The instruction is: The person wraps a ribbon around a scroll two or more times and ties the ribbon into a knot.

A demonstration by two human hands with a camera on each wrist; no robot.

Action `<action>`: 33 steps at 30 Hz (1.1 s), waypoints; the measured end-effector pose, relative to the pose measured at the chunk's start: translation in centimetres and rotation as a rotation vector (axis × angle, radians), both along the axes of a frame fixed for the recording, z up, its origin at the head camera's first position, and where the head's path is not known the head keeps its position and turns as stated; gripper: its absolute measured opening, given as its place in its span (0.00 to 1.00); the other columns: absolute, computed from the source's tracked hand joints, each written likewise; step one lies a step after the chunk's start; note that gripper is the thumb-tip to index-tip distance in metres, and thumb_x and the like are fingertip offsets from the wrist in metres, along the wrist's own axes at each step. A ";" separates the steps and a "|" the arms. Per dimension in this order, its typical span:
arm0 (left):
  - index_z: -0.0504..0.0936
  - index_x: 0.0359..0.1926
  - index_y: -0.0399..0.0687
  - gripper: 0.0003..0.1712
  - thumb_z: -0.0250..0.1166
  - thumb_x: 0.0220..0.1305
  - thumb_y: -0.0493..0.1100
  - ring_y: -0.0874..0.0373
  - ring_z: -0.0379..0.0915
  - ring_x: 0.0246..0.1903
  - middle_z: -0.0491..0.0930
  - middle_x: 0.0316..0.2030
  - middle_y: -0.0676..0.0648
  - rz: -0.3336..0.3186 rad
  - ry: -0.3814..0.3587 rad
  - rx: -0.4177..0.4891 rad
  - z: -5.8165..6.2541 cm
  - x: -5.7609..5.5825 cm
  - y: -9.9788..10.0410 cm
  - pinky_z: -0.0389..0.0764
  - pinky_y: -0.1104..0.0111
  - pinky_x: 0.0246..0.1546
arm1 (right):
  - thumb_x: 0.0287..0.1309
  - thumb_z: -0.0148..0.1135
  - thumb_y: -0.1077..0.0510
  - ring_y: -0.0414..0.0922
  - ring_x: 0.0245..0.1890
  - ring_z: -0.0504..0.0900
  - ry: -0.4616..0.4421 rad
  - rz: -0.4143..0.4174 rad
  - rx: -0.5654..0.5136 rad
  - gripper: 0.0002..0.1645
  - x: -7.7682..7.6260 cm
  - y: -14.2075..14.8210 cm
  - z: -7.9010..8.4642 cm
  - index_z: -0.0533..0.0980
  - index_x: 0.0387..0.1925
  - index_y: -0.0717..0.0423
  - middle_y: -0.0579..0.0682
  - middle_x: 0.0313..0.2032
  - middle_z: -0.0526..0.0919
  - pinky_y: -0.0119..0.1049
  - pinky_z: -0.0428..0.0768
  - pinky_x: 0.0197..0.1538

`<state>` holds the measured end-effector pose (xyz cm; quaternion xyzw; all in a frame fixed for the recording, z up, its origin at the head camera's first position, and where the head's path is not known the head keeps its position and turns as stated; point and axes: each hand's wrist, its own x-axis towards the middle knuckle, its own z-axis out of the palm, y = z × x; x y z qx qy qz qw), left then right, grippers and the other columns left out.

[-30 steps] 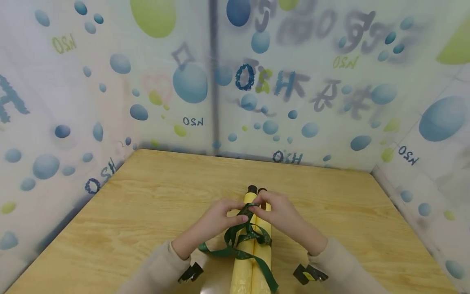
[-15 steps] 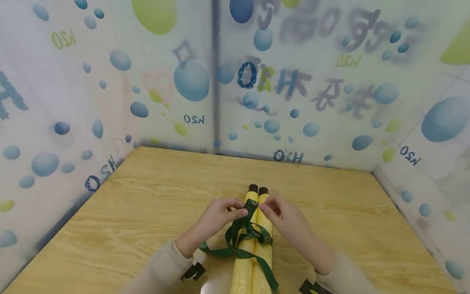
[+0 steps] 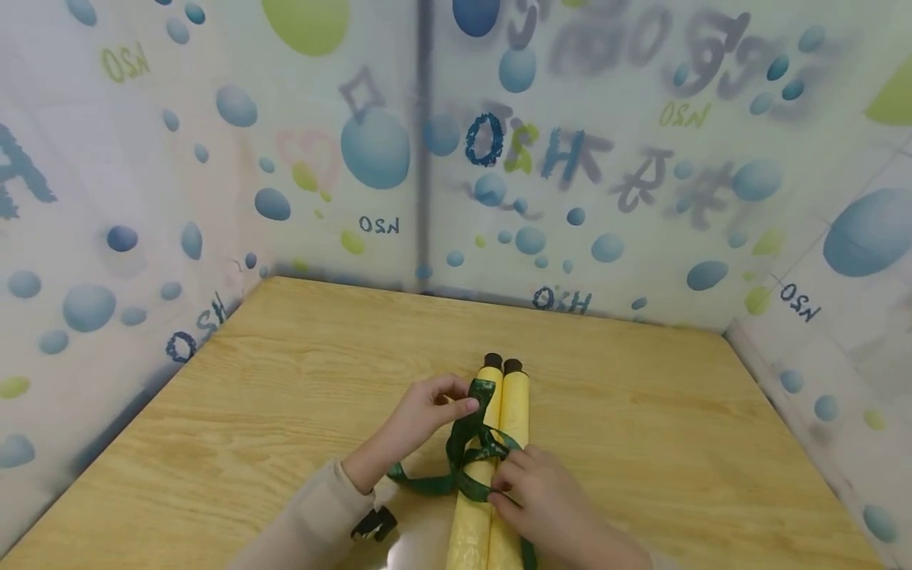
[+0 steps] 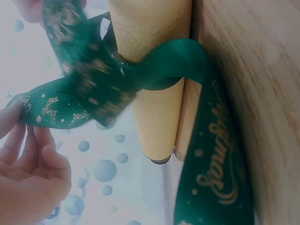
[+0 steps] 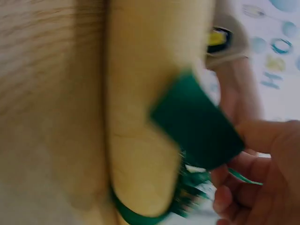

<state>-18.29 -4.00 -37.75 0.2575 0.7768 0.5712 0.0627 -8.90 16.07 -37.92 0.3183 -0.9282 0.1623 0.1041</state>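
Observation:
Two pale yellow rolls with black end knobs, like scrolls, lie side by side; the left roll (image 3: 470, 534) and right roll (image 3: 516, 408) point away from me. A green ribbon (image 3: 461, 434) with gold reindeer and "Christmas" print is tied around them. My left hand (image 3: 420, 419) pinches a raised stretch of it between thumb and fingers, just left of the rolls. Over the right roll, my right hand (image 3: 545, 503) pinches another part of the ribbon; in the right wrist view, a plain green ribbon piece (image 5: 197, 124) is between its thumb and fingers.
The rolls lie on a light wooden table (image 3: 321, 348). Pale wall sheets (image 3: 313, 261) printed with blue and green bubbles and "H2O" lettering stand along its back and sides. A black wrist strap (image 3: 374, 522) is on the left sleeve.
My right hand has let go of the ribbon's upper end, drawn back toward me and taken the lower part. The left hand keeps its pinch, the ribbon's end now upright.

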 end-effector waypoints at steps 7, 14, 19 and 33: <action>0.81 0.40 0.46 0.11 0.62 0.63 0.48 0.57 0.73 0.36 0.80 0.37 0.51 0.021 -0.019 -0.001 0.1 -0.1 -0.1 0.74 0.63 0.39 | 0.51 0.66 0.55 0.30 0.26 0.64 -0.336 0.114 0.035 0.08 -0.1 3.2 2.0 0.75 0.22 0.42 0.29 0.24 0.68 0.27 0.67 0.30; 0.81 0.40 0.45 0.11 0.62 0.63 0.48 0.57 0.74 0.34 0.80 0.36 0.50 0.018 -0.025 -0.008 0.0 -0.1 -0.1 0.75 0.63 0.37 | 0.41 0.68 0.61 0.29 0.21 0.66 -0.646 0.116 0.207 0.08 0.3 5.5 2.7 0.77 0.19 0.46 0.31 0.20 0.70 0.26 0.69 0.27; 0.81 0.39 0.45 0.11 0.62 0.62 0.47 0.57 0.73 0.33 0.80 0.35 0.51 0.021 -0.021 -0.002 0.0 -0.1 -0.1 0.75 0.64 0.36 | 0.38 0.69 0.62 0.32 0.20 0.68 -0.749 -0.040 0.281 0.09 0.6 6.9 3.0 0.77 0.17 0.46 0.33 0.19 0.73 0.29 0.70 0.24; 0.79 0.41 0.39 0.09 0.61 0.64 0.40 0.53 0.74 0.31 0.79 0.37 0.46 -0.035 -0.067 0.079 -0.4 0.1 0.1 0.78 0.57 0.34 | 0.56 0.62 0.43 0.31 0.19 0.66 -0.399 0.010 0.080 0.13 -1.2 2.1 1.4 0.76 0.27 0.47 0.33 0.20 0.70 0.28 0.67 0.24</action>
